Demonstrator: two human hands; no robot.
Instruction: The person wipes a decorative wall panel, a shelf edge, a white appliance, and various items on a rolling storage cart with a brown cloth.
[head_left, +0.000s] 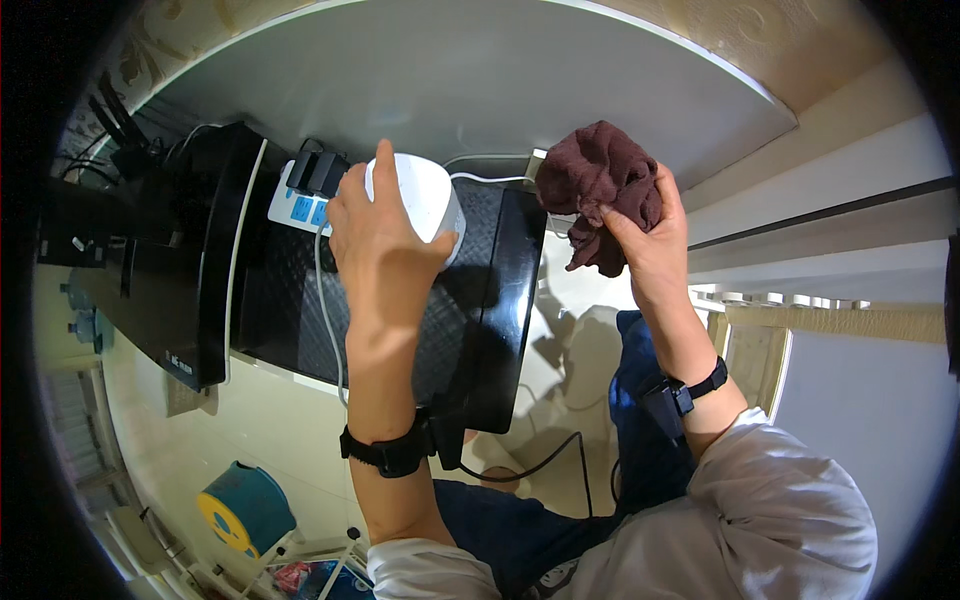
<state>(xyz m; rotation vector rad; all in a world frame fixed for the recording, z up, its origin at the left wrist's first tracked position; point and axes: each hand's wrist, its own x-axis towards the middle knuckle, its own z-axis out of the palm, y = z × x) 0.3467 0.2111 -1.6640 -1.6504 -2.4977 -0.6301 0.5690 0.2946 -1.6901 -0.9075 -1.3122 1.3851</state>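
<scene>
My left hand spans a white rounded plastic device, fingers at its left side and thumb at its right front edge. The device rests on a black textured surface against the grey wall panel. Beside it, partly behind my left fingers, lies a white power strip with blue sockets and black plug-in adapters. My right hand grips a crumpled maroon cloth, raised to the right of the black surface's edge.
A large black appliance or cabinet rises at left, with cables and dark antenna-like rods behind it. White cords run along the wall. A teal and yellow stool stands on the floor. A black cable hangs near my legs.
</scene>
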